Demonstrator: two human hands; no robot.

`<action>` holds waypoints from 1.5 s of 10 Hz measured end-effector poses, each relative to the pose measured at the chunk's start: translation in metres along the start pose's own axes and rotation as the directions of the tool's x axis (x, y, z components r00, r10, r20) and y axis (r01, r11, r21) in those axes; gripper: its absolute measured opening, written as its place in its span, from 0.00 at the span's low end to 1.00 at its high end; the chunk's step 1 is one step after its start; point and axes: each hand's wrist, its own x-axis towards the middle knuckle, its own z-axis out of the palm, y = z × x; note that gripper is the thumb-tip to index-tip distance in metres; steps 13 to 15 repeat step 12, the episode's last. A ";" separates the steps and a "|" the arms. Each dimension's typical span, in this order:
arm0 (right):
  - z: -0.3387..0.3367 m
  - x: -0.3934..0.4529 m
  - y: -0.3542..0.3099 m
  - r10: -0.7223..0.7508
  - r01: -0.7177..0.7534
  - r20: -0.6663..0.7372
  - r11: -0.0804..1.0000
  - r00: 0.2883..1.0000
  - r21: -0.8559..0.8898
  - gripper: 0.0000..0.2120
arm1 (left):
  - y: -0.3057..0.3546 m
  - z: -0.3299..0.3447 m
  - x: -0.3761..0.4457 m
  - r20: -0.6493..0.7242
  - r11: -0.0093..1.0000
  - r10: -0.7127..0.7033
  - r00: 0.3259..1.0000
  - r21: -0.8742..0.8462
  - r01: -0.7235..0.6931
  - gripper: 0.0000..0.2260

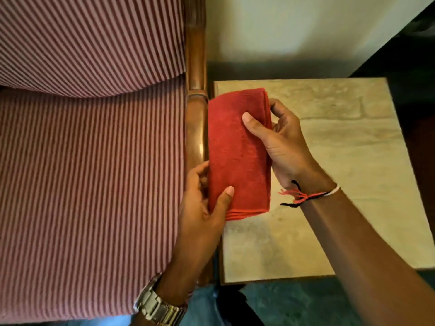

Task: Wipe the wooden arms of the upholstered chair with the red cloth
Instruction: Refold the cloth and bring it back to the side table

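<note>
A folded red cloth is held in the air between both hands, just right of the chair's polished wooden arm. My left hand grips its near left corner, thumb on top. My right hand pinches its far right edge, thumb pressed on the upper face. The upholstered chair with pink-and-white striped seat and back fills the left half of the view. The cloth's left edge lies close beside the arm; whether it touches is unclear.
A small square table with a beige stone-like top stands right of the chair, under the cloth and my right hand. A pale wall lies behind, dark furniture at the far right, and dark floor near my knees.
</note>
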 end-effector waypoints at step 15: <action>-0.106 0.008 0.052 0.133 0.350 0.352 0.044 0.926 -0.936 0.32 | -0.031 0.109 0.091 0.225 -0.070 -0.090 0.970 0.970 -0.231 0.30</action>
